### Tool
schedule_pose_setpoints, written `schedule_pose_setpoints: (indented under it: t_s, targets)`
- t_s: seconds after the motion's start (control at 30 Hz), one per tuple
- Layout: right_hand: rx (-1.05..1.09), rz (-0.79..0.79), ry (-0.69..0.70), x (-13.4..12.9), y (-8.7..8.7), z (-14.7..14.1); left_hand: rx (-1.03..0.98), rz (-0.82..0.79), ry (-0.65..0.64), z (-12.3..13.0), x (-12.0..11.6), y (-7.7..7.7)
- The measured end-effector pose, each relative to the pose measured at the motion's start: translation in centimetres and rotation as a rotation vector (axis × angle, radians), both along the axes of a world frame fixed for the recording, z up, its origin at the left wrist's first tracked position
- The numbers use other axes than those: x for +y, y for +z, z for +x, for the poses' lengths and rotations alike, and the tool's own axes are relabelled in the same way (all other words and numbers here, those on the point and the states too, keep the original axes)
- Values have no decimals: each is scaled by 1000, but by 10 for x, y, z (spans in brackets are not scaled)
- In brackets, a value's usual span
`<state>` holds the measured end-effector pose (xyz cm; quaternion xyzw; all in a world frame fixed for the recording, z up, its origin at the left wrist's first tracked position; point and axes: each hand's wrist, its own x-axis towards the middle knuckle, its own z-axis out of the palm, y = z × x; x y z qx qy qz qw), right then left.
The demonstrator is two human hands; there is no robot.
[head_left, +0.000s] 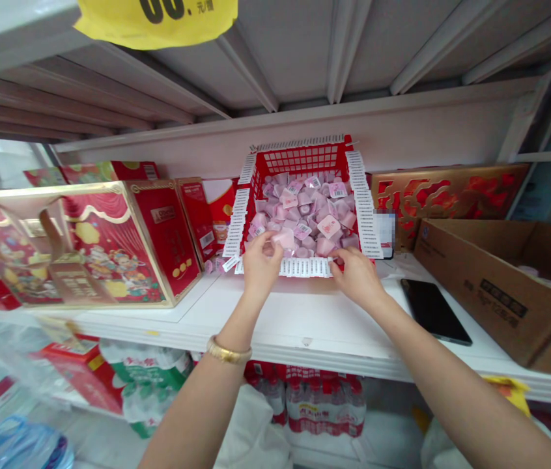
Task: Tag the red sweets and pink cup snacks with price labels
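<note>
A red plastic basket (305, 159) holds many small pink jelly cups (329, 226), some with a white barcode label on the lid. Barcode stickers (305, 267) line its rim on all sides. At the basket's front left, my left hand (262, 266) is closed, with thumb and fingertips around a pink jelly cup (284, 239). My right hand (359, 275) is at the front right corner. Its thumb and forefinger pinch at the end of the front sticker row, and the fingertips partly cover the sticker there.
To the left stand red gift boxes (109, 251). On the right a black phone (434, 311) lies beside an open cardboard box (495, 286). A gold-and-red box (441, 195) is behind. The upper shelf (295, 58) hangs low overhead. Packed bottles (327, 407) sit below.
</note>
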<state>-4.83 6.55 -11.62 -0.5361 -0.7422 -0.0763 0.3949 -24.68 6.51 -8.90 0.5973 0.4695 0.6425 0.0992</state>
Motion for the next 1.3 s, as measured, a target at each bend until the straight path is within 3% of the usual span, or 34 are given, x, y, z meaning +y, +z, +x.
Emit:
schedule_pose_setpoints:
  t_s: [0.1,0.17,0.27,0.37,0.43,0.53,0.63,0.73,0.9,1.3]
  targets:
    - [87,25,36,2,-3,1,-528,-124,-372,20,-23,-16]
    - [147,43,61,1,-3,1,-766,-269,-562,34,-38,-26]
    - [223,67,110,-5,-4,3,-943,-424,-715,49,-51,-37]
    - [331,115,168,-19,-8,10,-1041,-473,-794,56,-54,-42]
    - [494,128,198,-31,-14,16,-1069,-473,-803,59,-53,-44]
    - [918,59,264,-47,-25,24,-975,-456,-790,66,-51,-50]
    - [1340,-102,383,-53,-36,30,-833,-428,-782,76,-49,-59]
    - [1595,-307,497,-53,-44,30,-711,-422,-753,86,-47,-68]
    - [1742,-563,585,-50,-56,28,-513,-429,-703,91,-48,-76]
    - [1771,-563,523,-54,-52,21,-477,-448,-690,91,-48,-79]
